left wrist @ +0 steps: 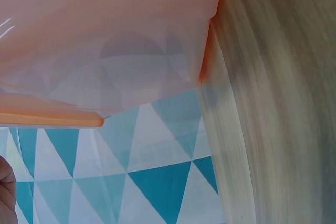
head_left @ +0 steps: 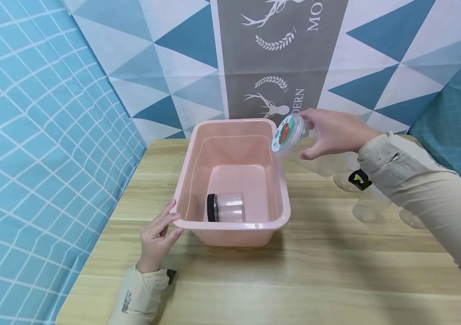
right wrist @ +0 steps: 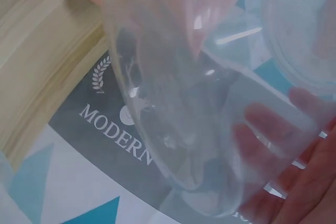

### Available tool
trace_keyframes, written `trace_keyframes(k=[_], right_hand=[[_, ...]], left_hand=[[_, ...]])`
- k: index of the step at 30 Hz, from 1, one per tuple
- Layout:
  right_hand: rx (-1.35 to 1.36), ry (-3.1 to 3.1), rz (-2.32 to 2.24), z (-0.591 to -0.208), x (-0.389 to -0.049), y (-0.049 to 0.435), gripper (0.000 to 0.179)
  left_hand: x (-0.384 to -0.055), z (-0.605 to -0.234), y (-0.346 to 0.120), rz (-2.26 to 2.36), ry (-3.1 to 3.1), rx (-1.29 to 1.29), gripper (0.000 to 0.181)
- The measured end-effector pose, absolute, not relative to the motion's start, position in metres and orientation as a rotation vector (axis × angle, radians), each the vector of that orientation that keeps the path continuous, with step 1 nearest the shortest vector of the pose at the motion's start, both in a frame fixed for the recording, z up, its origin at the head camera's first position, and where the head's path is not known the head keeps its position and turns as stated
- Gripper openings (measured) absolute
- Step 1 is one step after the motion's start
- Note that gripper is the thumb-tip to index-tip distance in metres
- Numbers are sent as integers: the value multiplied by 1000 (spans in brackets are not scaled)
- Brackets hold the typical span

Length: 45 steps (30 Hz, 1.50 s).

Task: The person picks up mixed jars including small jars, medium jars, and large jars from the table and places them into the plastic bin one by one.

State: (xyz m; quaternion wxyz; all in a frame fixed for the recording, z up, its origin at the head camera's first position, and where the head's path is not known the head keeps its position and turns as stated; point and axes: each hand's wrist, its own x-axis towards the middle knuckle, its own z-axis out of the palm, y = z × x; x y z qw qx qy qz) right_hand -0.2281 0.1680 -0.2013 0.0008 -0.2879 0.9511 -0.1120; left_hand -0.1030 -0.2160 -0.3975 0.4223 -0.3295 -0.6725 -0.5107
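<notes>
My right hand (head_left: 334, 135) grips a clear plastic jar (head_left: 290, 134) in the air over the right rim of a pink basin (head_left: 232, 225). The jar is tilted, its lid toward the basin and printed with a red picture on green and white. In the right wrist view the clear jar wall (right wrist: 184, 103) fills the middle, with fingers (right wrist: 273, 124) around it. At the basin's near left corner, the fingers of my left hand (head_left: 157, 239) touch the rim. Inside the basin a clear jar with a black lid (head_left: 226, 207) lies on its side.
Several clear containers (head_left: 366, 212) stand on the wooden table (head_left: 320, 275) at the right, partly hidden by the right forearm. A patterned cloth (head_left: 165, 72) hangs behind the basin, and a blue checked cloth (head_left: 31, 149) rises along the left side.
</notes>
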Motion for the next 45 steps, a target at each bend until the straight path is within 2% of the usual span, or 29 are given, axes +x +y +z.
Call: trace_keyframes(k=[21, 26, 32, 37, 45], right_hand=[[-968, 2953, -46, -200, -222, 158, 83], [-1004, 2965, -38, -198, -221, 154, 80], [-1018, 2931, -28, -196, -221, 142, 81], [-1039, 2919, -1, -196, -222, 132, 81], [-1107, 2906, 49, -196, -220, 110, 82]], left_hand=[[-105, -396, -216, -1295, -1668, -887, 31], [-107, -393, -222, -1148, -1694, -876, 38], [-109, -385, -225, -742, -1727, -816, 47], [-111, -377, -222, -560, -1714, -836, 45], [-108, -376, -220, -547, -1714, -832, 44]])
